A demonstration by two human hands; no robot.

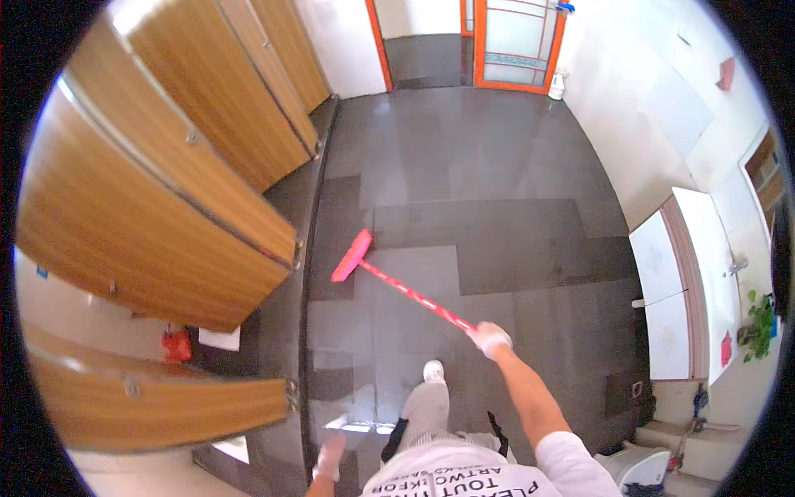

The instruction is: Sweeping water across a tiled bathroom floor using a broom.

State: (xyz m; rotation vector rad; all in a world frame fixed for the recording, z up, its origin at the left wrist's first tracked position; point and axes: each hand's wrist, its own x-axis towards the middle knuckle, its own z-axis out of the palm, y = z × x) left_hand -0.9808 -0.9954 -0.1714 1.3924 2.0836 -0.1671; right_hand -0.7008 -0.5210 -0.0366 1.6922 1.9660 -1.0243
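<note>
The dark tiled floor (530, 240) spreads through the middle. Wood-grain stall doors (149, 215) line its left side, an orange-framed glazed door (514, 37) stands at the far end, and a white cabinet (667, 331) is on the right. A pink-headed broom (406, 289) slants over the floor, its head toward the stalls. A green plant (757, 328) is beside the cabinet. Well apart, the right hand (490, 339) is clamped around the broom's handle, while the left hand (330, 455) hangs low, away from it, too blurred to tell how its fingers stand.
</note>
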